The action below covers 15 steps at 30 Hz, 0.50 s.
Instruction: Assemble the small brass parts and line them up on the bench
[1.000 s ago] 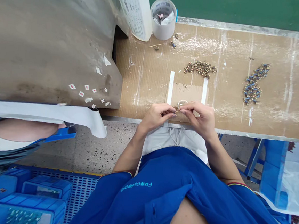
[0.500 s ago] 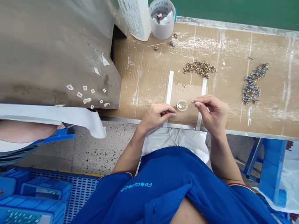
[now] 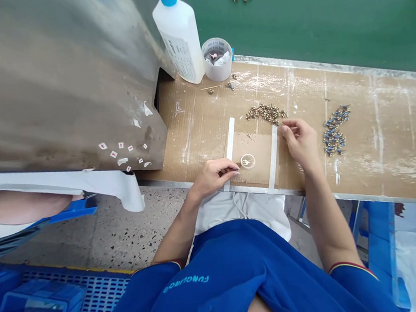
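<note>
My left hand (image 3: 215,174) rests at the front edge of the cardboard-covered bench (image 3: 376,160), fingers pinched together on a small part I cannot make out. Just right of it lies a small clear round dish (image 3: 248,160) on a taped cardboard patch (image 3: 255,154). My right hand (image 3: 300,140) is farther out, its fingers curled near the right tape strip (image 3: 272,156), just below a pile of small brass parts (image 3: 265,112). A pile of blue-and-brass parts (image 3: 334,125) lies to its right. What the right fingers hold does not show.
A white bottle with a blue cap (image 3: 177,32) and a clear cup (image 3: 217,59) stand at the back. A grey metal housing (image 3: 59,81) fills the left. Blue crates (image 3: 32,307) sit on the floor lower left. Another person's arm (image 3: 19,206) shows at left.
My right hand has left the dish and moved out and right toward the brass pile. The left hand stays pinched near the dish. The camera has tilted up.
</note>
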Motion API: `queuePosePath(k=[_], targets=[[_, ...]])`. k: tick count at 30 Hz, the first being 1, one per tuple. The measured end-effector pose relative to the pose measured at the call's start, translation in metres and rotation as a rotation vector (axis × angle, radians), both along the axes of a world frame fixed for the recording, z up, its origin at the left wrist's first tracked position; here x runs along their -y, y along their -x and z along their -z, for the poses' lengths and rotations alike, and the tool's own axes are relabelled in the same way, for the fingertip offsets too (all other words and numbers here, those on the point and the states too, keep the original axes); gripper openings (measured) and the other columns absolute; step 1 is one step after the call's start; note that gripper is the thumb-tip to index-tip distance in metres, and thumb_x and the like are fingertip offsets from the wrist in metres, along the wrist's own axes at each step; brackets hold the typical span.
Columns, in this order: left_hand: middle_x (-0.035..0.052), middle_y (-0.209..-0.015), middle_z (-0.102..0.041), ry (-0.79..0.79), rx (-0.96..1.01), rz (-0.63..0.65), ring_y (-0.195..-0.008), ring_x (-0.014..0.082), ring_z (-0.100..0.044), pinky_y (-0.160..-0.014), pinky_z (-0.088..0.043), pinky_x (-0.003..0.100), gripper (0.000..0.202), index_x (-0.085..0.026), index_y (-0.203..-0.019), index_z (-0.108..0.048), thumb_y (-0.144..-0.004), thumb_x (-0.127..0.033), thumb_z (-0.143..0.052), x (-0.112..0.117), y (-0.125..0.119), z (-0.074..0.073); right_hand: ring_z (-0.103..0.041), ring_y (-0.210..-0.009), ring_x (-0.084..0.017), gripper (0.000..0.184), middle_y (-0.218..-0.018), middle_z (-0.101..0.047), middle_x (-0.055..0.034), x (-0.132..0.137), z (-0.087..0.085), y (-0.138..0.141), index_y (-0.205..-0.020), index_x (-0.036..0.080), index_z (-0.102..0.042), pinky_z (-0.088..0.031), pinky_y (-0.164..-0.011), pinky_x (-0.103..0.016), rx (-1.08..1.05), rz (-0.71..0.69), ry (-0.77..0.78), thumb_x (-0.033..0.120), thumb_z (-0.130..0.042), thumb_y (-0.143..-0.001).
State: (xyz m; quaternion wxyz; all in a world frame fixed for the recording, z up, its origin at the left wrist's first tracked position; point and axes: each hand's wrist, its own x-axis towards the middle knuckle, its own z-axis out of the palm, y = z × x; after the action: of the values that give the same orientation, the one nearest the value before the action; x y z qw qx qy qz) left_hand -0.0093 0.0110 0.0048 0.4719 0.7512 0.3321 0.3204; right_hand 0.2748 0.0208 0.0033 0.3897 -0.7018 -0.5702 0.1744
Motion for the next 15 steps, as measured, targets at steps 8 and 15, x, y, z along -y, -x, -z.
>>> queuePosePath(k=[8, 15], targets=[[0.0052, -0.077, -0.072, 0.014, 0.011, -0.020, -0.064, 0.0110, -0.061, -0.057, -0.045, 0.019, 0.018, -0.013, -0.085, -0.074, -0.094, -0.028, -0.066, 0.001, 0.001, -0.001, -0.062, -0.066, -0.020, 0.004, -0.081, -0.068, -0.0047, -0.030, -0.007, -0.009, -0.078, 0.021, -0.068, -0.054, -0.076, -0.041, 0.192, -0.108, 0.026, 0.024, -0.066, -0.080], [0.0077, -0.084, -0.074, -0.015, 0.032, -0.053, -0.070, 0.0124, -0.064, -0.059, -0.046, 0.020, 0.018, -0.013, -0.092, -0.075, -0.096, -0.027, -0.064, 0.001, 0.002, -0.003, -0.067, -0.067, -0.019, 0.013, -0.075, -0.073, -0.0046, 0.000, -0.027, 0.001, -0.082, 0.019, -0.071, -0.057, -0.067, -0.035, -0.115, 0.027, -0.006, 0.032, -0.071, -0.080]])
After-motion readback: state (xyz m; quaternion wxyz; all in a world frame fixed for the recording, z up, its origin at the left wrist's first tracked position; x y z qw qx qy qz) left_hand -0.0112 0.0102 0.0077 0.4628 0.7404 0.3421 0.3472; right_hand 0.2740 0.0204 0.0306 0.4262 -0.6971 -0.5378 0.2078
